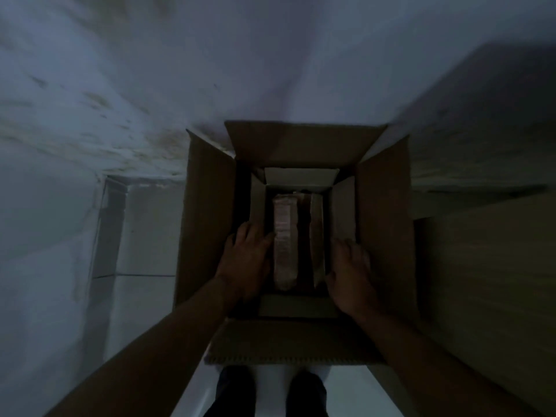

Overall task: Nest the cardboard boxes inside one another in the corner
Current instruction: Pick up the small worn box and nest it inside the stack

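Observation:
A large brown cardboard box (385, 224) stands open on the floor in the room's corner, its four flaps folded outward. Inside it sits a smaller, paler box (301, 177), also open, with its flaps up. Within that one lie a pinkish printed carton (284, 236) and a narrow brown box (316, 233), side by side. My left hand (245, 260) rests on the smaller box's left edge, fingers spread. My right hand (350, 275) lies on its right edge, fingers apart. Whether either hand grips the cardboard is hard to tell in the dim light.
Stained white walls (120, 100) meet behind the box. A wooden panel or cupboard (481, 251) stands close on the right. Pale floor tiles (141, 236) show on the left. My two feet (270, 392) stand just before the near flap.

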